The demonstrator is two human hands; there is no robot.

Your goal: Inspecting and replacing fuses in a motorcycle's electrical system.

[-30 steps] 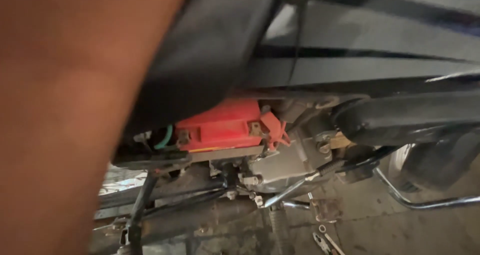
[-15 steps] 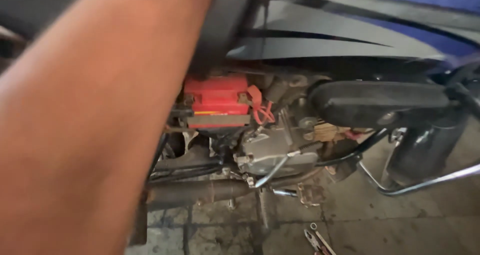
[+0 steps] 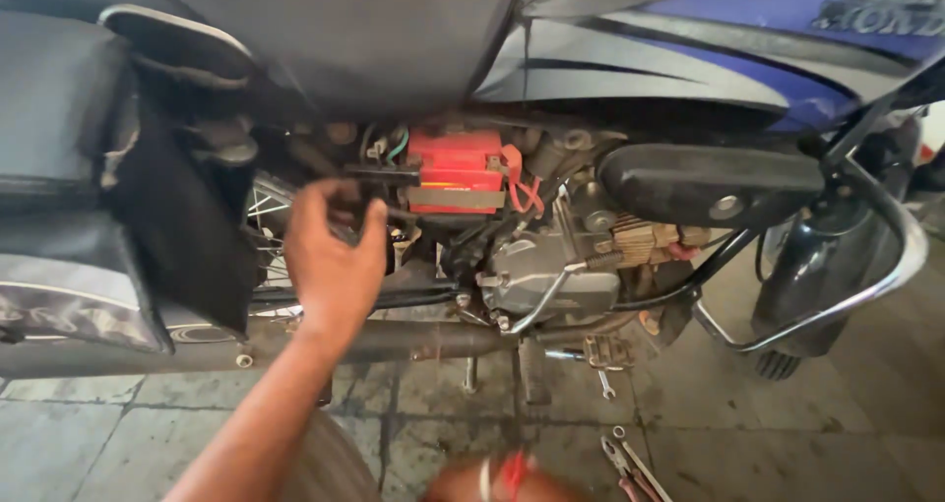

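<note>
A: Fingers of left hand are half curled and pinch toward a small dark part just left of the red battery. If it really has hold of smth, I cannot tell, the fingertips cover it.

B: And right hand?

A: Only a blurred piece at the bottom edge, prob. the right hand with a red thread at the wrist. Grip not visible, so I cannot say open or closed.

B: OK, biggest to smallest pls.

A: Motorcycle with blue and grey body fills the frame and stands on grey tiled floor. Black seat is at left, black side cover at right, chrome leg guard further right. Then engine casing with kick lever, and exhaust pipe along the bottom. Battery sits in its open bay under the seat, above the engine, with red wire looping at its right side.

B: How far is the work?

A: My judgement: bay is already uncovered, battery is in its place, wire looks attached. So early or middle, hand only arrives at the left side. Pliers and a small spanner lie on floor, untouched.
</note>
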